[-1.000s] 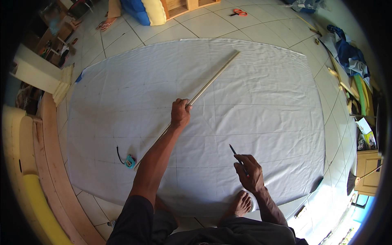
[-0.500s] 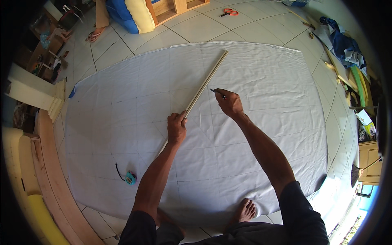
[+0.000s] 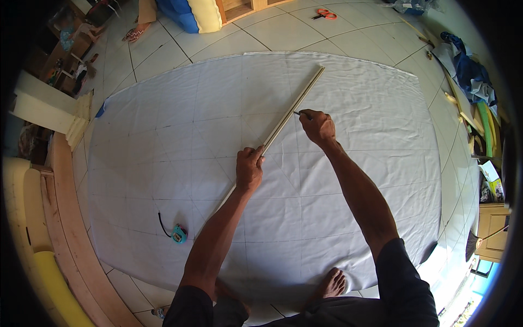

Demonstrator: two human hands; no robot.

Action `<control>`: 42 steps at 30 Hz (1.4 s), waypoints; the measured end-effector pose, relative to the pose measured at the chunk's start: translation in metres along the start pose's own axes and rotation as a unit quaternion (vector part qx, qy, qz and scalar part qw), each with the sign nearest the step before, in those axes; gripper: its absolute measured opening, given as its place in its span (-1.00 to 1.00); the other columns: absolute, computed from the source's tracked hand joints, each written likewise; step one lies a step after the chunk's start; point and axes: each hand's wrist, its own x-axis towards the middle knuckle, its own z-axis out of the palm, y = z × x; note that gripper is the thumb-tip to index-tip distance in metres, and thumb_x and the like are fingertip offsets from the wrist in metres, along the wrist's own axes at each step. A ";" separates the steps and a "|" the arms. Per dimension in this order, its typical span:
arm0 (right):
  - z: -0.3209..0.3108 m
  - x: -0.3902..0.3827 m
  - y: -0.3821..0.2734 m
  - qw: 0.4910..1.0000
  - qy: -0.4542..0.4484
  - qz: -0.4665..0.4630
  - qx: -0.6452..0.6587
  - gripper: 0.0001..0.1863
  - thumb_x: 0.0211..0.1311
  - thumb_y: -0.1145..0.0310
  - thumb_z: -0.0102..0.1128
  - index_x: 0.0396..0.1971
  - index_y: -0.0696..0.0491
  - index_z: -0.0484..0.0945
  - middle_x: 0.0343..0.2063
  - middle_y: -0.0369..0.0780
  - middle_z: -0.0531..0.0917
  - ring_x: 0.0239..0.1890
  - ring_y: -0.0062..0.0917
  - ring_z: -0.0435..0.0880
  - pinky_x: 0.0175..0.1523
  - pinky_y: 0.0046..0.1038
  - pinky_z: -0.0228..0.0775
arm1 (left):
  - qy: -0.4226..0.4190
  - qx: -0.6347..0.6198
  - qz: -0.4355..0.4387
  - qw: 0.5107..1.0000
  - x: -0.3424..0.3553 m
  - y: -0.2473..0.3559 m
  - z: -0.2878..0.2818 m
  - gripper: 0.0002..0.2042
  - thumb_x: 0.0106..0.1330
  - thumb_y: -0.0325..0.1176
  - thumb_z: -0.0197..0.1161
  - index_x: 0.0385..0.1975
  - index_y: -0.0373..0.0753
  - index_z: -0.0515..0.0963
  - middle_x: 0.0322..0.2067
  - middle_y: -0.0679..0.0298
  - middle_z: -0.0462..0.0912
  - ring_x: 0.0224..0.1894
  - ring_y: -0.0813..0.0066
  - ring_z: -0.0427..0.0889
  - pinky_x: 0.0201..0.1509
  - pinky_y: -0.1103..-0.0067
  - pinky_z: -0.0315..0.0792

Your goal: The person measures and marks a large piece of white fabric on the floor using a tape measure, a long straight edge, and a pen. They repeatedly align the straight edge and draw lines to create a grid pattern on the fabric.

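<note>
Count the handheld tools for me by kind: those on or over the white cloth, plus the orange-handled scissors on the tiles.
Straight strip, under the left hand: 1
Pen or pencil, in the right hand: 1
Tape measure: 1
Scissors: 1
Total: 4

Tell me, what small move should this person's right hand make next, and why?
Probably draw the dark pencil-like tool along the stick: the right hand has its tip at or very near the stick's right edge, while the left hand holds the stick slantwise over the pale cloth.
</note>
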 end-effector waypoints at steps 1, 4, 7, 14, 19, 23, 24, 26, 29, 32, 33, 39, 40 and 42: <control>0.000 0.001 -0.002 1.000 0.002 -0.005 -0.004 -0.69 0.33 0.16 0.19 -0.12 -0.03 0.79 -0.40 -0.06 0.77 -0.31 -0.14 0.79 -0.12 -0.20 0.61 | 0.001 -0.001 0.003 1.000 0.000 0.001 -0.001 -0.60 0.26 -0.53 0.41 0.12 -0.14 0.68 -0.22 0.22 0.60 -0.14 0.20 0.49 -0.01 0.33 0.48; 0.001 0.008 -0.004 1.000 0.014 -0.017 -0.022 -0.70 0.31 0.15 0.19 -0.16 -0.06 0.81 -0.43 -0.07 0.77 -0.35 -0.18 0.79 -0.16 -0.20 0.61 | -0.012 0.003 0.013 1.000 0.003 0.001 -0.004 -0.61 0.27 -0.53 0.40 0.12 -0.16 0.67 -0.22 0.21 0.60 -0.15 0.18 0.51 -0.03 0.31 0.49; 0.000 0.017 -0.006 0.998 0.007 -0.006 -0.055 -0.69 0.30 0.10 0.21 -0.18 -0.07 0.81 -0.32 -0.05 0.79 -0.20 -0.08 0.79 -0.06 -0.14 0.61 | -0.054 0.002 0.035 0.998 0.012 -0.002 -0.011 -0.59 0.26 -0.52 0.41 0.14 -0.17 0.65 -0.22 0.19 0.60 -0.16 0.17 0.55 -0.04 0.31 0.50; -0.006 0.024 -0.018 0.995 -0.048 -0.001 -0.084 -0.65 0.29 0.05 0.21 -0.19 -0.05 0.80 -0.37 -0.09 0.80 -0.26 -0.15 0.81 -0.06 -0.16 0.60 | -0.183 -0.038 -0.043 0.981 0.028 0.002 -0.028 -0.54 0.24 -0.45 0.47 0.17 -0.21 0.61 -0.21 0.15 0.61 -0.22 0.20 0.64 -0.07 0.34 0.53; -0.009 0.026 -0.015 0.994 -0.085 0.050 -0.048 -0.65 0.29 0.04 0.18 -0.15 -0.10 0.81 -0.19 -0.06 0.80 -0.03 -0.05 0.75 0.14 -0.09 0.55 | -0.182 -0.048 -0.027 0.982 0.028 0.008 -0.023 -0.55 0.24 -0.44 0.47 0.16 -0.22 0.61 -0.21 0.15 0.60 -0.24 0.21 0.64 -0.09 0.34 0.54; -0.006 0.028 -0.009 0.994 -0.077 0.064 -0.046 -0.64 0.29 0.03 0.18 -0.14 -0.10 0.81 -0.16 -0.06 0.80 -0.02 -0.06 0.75 0.15 -0.10 0.55 | -0.180 -0.033 -0.007 0.983 0.027 0.006 -0.021 -0.56 0.24 -0.44 0.46 0.15 -0.23 0.61 -0.23 0.15 0.59 -0.26 0.18 0.63 -0.10 0.33 0.54; -0.006 0.029 -0.008 0.995 -0.079 0.054 -0.037 -0.64 0.29 0.03 0.18 -0.13 -0.10 0.81 -0.16 -0.06 0.80 -0.02 -0.06 0.75 0.15 -0.10 0.55 | -0.179 -0.029 0.007 0.983 0.027 0.005 -0.021 -0.56 0.25 -0.44 0.45 0.16 -0.24 0.61 -0.23 0.15 0.58 -0.25 0.17 0.63 -0.10 0.33 0.53; -0.004 0.029 -0.007 0.994 -0.090 0.060 -0.029 -0.63 0.29 0.03 0.17 -0.12 -0.11 0.81 -0.16 -0.06 0.80 -0.01 -0.06 0.75 0.15 -0.10 0.55 | -0.194 -0.017 0.017 0.981 0.027 0.004 -0.021 -0.56 0.27 -0.45 0.43 0.17 -0.26 0.59 -0.23 0.15 0.56 -0.24 0.16 0.62 -0.09 0.33 0.53; -0.003 0.030 -0.008 0.993 -0.088 0.062 -0.043 -0.64 0.29 0.04 0.18 -0.14 -0.11 0.81 -0.17 -0.07 0.80 -0.03 -0.07 0.75 0.14 -0.10 0.56 | -0.217 -0.003 0.038 0.975 0.028 0.003 -0.023 -0.57 0.32 -0.48 0.38 0.19 -0.29 0.56 -0.19 0.14 0.54 -0.21 0.17 0.60 -0.08 0.32 0.52; -0.004 0.030 -0.009 0.991 -0.107 0.070 -0.041 -0.66 0.28 0.05 0.18 -0.15 -0.10 0.81 -0.18 -0.09 0.80 -0.05 -0.07 0.76 0.13 -0.10 0.56 | -0.244 -0.001 0.046 0.969 0.030 0.002 -0.025 -0.58 0.36 -0.48 0.33 0.22 -0.30 0.54 -0.14 0.13 0.52 -0.17 0.17 0.59 -0.06 0.32 0.53; -0.005 0.029 -0.009 0.993 -0.095 0.061 -0.034 -0.66 0.28 0.05 0.19 -0.16 -0.09 0.81 -0.19 -0.08 0.80 -0.05 -0.07 0.76 0.12 -0.10 0.56 | -0.245 0.009 0.059 0.968 0.032 0.001 -0.027 -0.59 0.37 -0.45 0.32 0.23 -0.29 0.54 -0.14 0.13 0.52 -0.17 0.17 0.59 -0.06 0.32 0.54; -0.001 0.023 -0.009 0.996 -0.072 0.052 -0.014 -0.67 0.27 0.07 0.19 -0.20 -0.05 0.80 -0.22 -0.06 0.80 -0.06 -0.06 0.75 0.10 -0.09 0.56 | -0.298 0.079 0.034 0.951 0.041 0.005 -0.038 -0.62 0.45 -0.31 0.27 0.25 -0.09 0.56 -0.13 0.17 0.54 -0.16 0.17 0.62 -0.04 0.32 0.57; 0.001 0.023 -0.008 0.996 -0.066 0.051 -0.010 -0.66 0.27 0.07 0.19 -0.21 -0.04 0.79 -0.23 -0.04 0.79 -0.06 -0.06 0.75 0.10 -0.09 0.56 | -0.303 0.103 0.021 0.947 0.042 0.007 -0.039 -0.63 0.47 -0.28 0.26 0.25 -0.02 0.57 -0.15 0.19 0.57 -0.17 0.18 0.63 -0.03 0.33 0.58; 0.006 0.022 -0.003 0.999 -0.038 0.028 -0.011 -0.67 0.27 0.07 0.19 -0.24 -0.02 0.79 -0.26 -0.01 0.78 -0.10 -0.04 0.76 0.05 -0.09 0.57 | -0.332 0.141 -0.010 0.933 0.045 0.012 -0.042 -0.65 0.48 -0.22 0.24 0.25 0.12 0.59 -0.21 0.23 0.64 -0.19 0.20 0.66 -0.02 0.34 0.59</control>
